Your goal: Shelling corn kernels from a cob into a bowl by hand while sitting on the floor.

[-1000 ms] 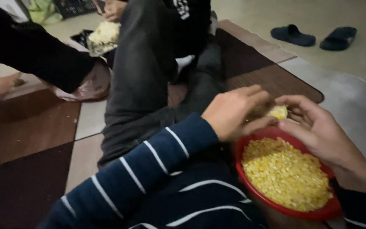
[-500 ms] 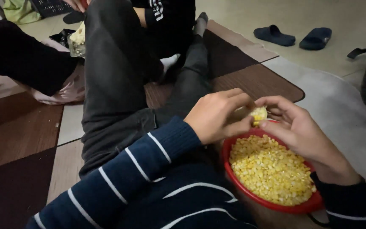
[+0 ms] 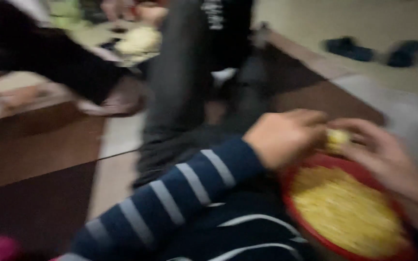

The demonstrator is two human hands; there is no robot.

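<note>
Two hands together over the rim of a red bowl (image 3: 293,205), at lower right of a blurred view; left hand (image 3: 286,137), out of a navy sleeve with pale stripes (image 3: 185,193), curled into a loose fist with knuckles up, fingers closed against a small yellow lump, apparently a piece of corn cob (image 3: 337,137); right hand (image 3: 385,157) coming in from the right edge, fingers bent and wrapped round the far side of the same lump; both closed on it, exact finger positions lost in motion blur. Lump held just above the bowl's far rim, pinched between the two hands, not resting on anything. Bowl filled nearly to the brim with loose yellow kernels (image 3: 347,212), sitting just beside the striped sleeve, seemingly on the lap. Beyond the hands, another person's leg in dark grey trousers (image 3: 175,101), stretched across the floor toward the bowl; at upper left a second person's black sleeve (image 3: 49,60) reaching toward a pale heap, probably more corn (image 3: 139,41), too smeared for detail. Underneath, a brown and tan mat (image 3: 39,159); farther back, on a light floor, a pair of dark slippers (image 3: 376,50), well apart from everything else.
</note>
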